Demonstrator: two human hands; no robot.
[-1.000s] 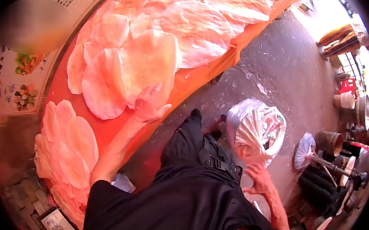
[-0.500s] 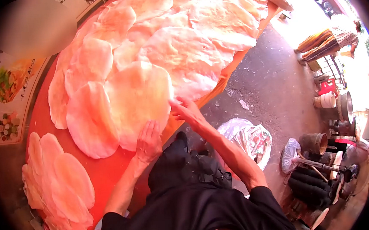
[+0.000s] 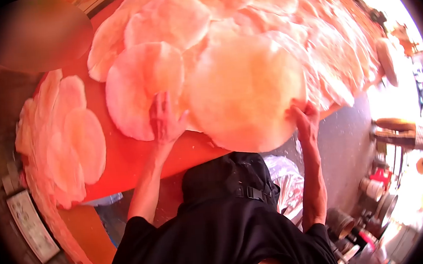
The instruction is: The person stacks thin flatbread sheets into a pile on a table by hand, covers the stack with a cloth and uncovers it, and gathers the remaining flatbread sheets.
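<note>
A large thin round flatbread (image 3: 248,92) lies at the front of the red table, its near edge hanging out past the tabletop. My right hand (image 3: 307,118) grips its right edge, fingers curled and thumb at the rim. To the left is another round flatbread (image 3: 144,82). On its lower right part rests my left hand (image 3: 168,122), fingers stretched out, thumb apart and pointing to the large one. Many more overlapping flatbreads (image 3: 169,19) spread behind these two.
A second pile of flatbreads (image 3: 77,146) sits at the table's left end. The red tabletop (image 3: 174,156) shows along the near edge. Below it, a plastic bag (image 3: 288,180) stands on the floor. Pots and a bucket (image 3: 339,221) are at the right, and a person (image 3: 402,131) stands beyond.
The view has turned rightward along the table. My right hand has taken hold of the large flatbread's edge; my left hand has moved onto the flatbread beside it.
</note>
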